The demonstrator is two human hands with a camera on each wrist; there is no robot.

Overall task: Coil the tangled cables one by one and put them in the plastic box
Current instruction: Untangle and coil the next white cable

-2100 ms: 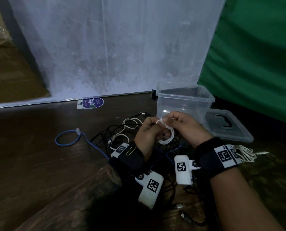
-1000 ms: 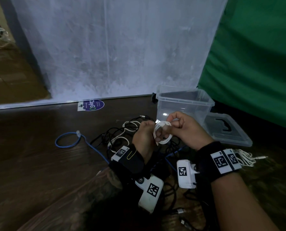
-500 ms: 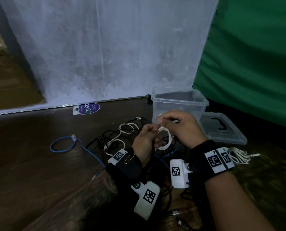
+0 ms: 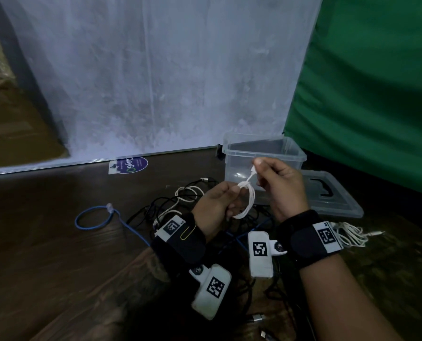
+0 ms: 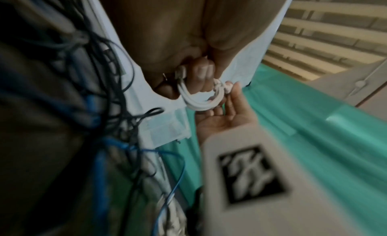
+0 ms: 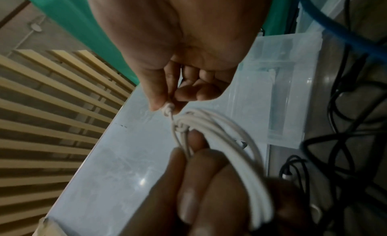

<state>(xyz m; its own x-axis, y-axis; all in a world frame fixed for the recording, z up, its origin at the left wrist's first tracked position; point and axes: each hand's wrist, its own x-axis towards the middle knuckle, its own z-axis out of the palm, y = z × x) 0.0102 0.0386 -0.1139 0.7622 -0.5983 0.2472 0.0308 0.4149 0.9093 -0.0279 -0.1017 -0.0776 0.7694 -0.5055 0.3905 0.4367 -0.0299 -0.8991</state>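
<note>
A small white cable coil (image 4: 248, 205) hangs in the air in front of the clear plastic box (image 4: 261, 146). My left hand (image 4: 231, 194) grips the coil at its top, where the cable end is wrapped round the loops. My right hand (image 4: 258, 169) pinches the white plug end and holds it up and to the right, so a short stretch runs taut to the coil. In the right wrist view thumb and forefinger (image 6: 161, 102) pinch the plug above the coil (image 6: 230, 140). The left wrist view shows the coil (image 5: 199, 104) under my curled left fingers (image 5: 201, 71).
A tangle of black, white and blue cables (image 4: 180, 200) lies on the dark wooden floor under my hands. The box lid (image 4: 338, 203) lies right of the box. Another white cable bundle (image 4: 350, 233) lies by my right wrist. White and green sheets hang behind.
My right hand has drawn the cable's plug end up and away from the coil, pulling the wrap taut. The left hand keeps holding the coil in about the same place.
</note>
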